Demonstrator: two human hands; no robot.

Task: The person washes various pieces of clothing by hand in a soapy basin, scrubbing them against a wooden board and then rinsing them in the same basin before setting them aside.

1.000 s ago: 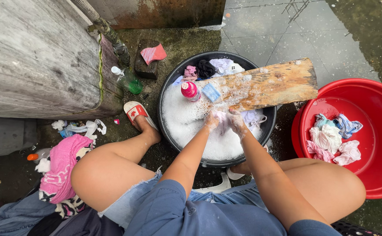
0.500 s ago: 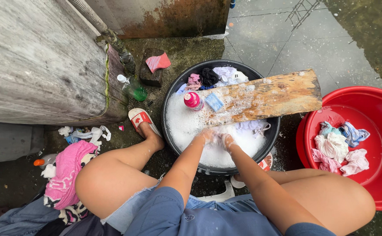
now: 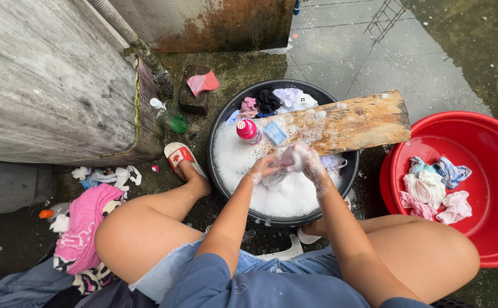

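Both hands, left hand [image 3: 258, 169] and right hand [image 3: 309, 161], have fingers clamped on a sudsy pale cloth [image 3: 283, 163], raised just above the black round plastic basin [image 3: 221, 117] so suds drip back in. Worn wooden plank [image 3: 349, 121] bridges the rim as a scrub surface; wrung pieces sit apart in the red plastic tub [image 3: 488, 137].

Both forearms reach forward between bare, bent knees; the foam-covered left hand [image 3: 260, 169] and right hand [image 3: 308, 161] meet, fingers curled closed.

Blue short-sleeved top [image 3: 243, 285], frayed light denim shorts [image 3: 166, 272]. Arms and legs bare; both hands, left [image 3: 261, 169] and right [image 3: 310, 161], coated in white suds. Red-and-white slide sandal [image 3: 179, 155] on left foot.
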